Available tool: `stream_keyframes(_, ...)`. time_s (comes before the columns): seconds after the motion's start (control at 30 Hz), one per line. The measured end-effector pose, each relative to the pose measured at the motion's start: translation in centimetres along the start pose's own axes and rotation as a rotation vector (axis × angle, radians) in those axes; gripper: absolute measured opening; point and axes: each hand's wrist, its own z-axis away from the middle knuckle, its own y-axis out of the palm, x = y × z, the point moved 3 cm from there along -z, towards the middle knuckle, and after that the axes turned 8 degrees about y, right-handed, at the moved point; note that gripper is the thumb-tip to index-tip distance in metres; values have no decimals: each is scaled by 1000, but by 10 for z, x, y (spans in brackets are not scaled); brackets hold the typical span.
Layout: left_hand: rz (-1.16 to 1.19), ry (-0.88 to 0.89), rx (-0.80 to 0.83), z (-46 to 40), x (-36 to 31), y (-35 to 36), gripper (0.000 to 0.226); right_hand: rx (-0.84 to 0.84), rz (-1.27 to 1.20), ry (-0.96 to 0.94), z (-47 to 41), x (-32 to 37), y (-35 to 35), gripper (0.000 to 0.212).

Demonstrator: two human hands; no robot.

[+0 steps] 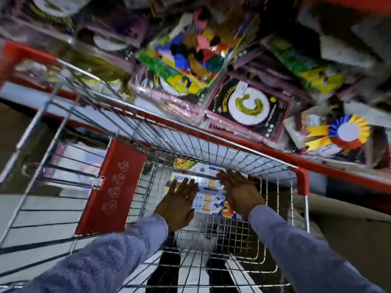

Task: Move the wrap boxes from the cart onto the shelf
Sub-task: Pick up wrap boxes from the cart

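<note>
Reaching down into the cart, left hand and right hand both flat, fingers spread, holding nothing. Boxes low inside, between the hands. Shelf just beyond.

A single wide-angle view, worn on the person's head, looks steeply down into the wire cart from close above; both forearms run up from the bottom edge towards the frame's middle, so the camera sits just behind and over them; the shelf with its packaged goods fills the top, tilted and bent by the lens; the floor shows through the mesh below; much is motion-blurred; no second view shares the scene.
</note>
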Motion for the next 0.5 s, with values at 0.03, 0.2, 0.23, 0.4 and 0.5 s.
stream_keyframes(0.03,2,7,16,-9,3,14,71,-17,-47,10,-11,-7,14,78)
stream_keyframes(0.2,81,-5,143,-57,12,58,72,197,-127,48,-45,-23,48,60)
stream_keyframes(0.23,81,-10,161,-63,14,68,71,202,-136,37,-51,-24,54,57)
stream_keyframes(0.4,38,29,144,-81,15,85,72,247,-159,22,-76,-29,76,52)
stream_keyframes(0.5,43,54,100,-87,19,80,66,264,-161,-14,-87,-30,82,51)
